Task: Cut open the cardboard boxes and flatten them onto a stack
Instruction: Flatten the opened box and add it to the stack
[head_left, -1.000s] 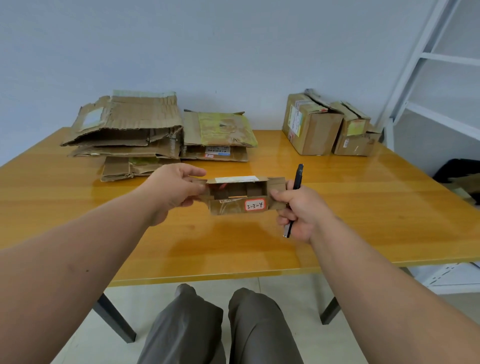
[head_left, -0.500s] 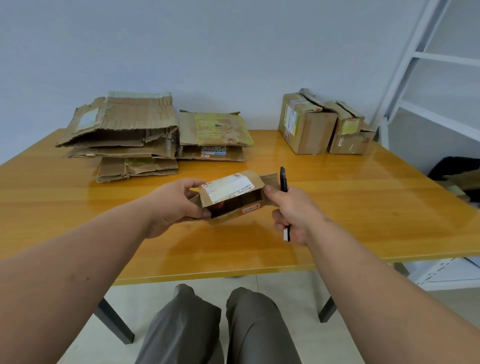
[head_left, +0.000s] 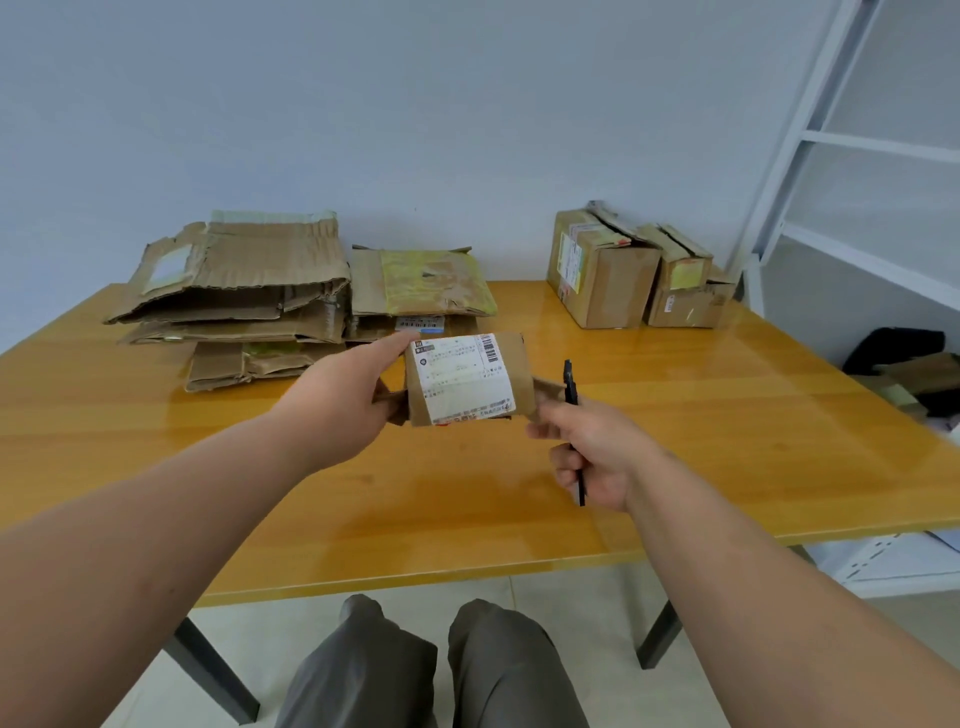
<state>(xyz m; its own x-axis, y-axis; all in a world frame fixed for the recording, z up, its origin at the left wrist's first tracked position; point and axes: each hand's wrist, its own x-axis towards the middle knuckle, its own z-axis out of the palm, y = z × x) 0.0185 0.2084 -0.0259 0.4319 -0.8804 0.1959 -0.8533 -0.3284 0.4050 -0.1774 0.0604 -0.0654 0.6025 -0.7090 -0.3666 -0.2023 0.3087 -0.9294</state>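
While both hands (head_left: 337, 400) (head_left: 592, 452) hold a small box (head_left: 465, 379), flattened cardboard (head_left: 244, 291) lies on the orange table (head_left: 675, 415)

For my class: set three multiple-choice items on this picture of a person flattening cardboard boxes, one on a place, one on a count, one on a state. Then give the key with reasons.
1. Where do the flattened boxes lie?
A. far left of the table
B. on the floor
C. on the white shelf

2. How many uncut boxes stand at the table's far right?
A. one
B. three
C. six

3. What does the right hand hold?
A. nothing
B. a roll of tape
C. a black cutter and a flap of the small box

Key: 1 A, the stack sits at the far left by the wall. 2 B, one large box and two smaller ones stacked beside it. 3 C, the black cutter runs through the fist while the fingers pinch the small box.
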